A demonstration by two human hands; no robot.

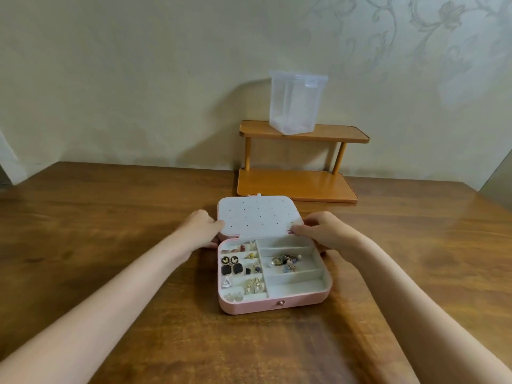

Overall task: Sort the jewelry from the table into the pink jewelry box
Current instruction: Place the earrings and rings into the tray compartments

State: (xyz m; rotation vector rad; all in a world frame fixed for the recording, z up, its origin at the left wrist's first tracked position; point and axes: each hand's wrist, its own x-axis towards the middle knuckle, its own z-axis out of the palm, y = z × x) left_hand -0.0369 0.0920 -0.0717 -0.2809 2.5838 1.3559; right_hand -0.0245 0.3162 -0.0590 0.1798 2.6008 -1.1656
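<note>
Two hands on the lid here, and only one view, the head cam. Our left hand (200,230) has its fingers curled round the left edge of the open lid (257,217), and our right hand (318,231) pinches the lid's right corner by the hinge, fingertips together on it. The pink jewelry box (273,275) sits mid-table, towards the far edge, just in front of a wooden shelf (297,162) with a clear plastic container (295,103) on top.

The earrings (241,268) fill the small left compartments, and a tangled bunch of pieces (286,262) lies in one of the long right slots. We can't spot any jewelry left on the table (110,245), so the sorting looks about done and closing is probably next.

What could go wrong: swing the lid down too fast and the box jolts, mixing the loose earrings between slots. The taller bits in that bunch might also catch under the lid and stop it latching.
</note>
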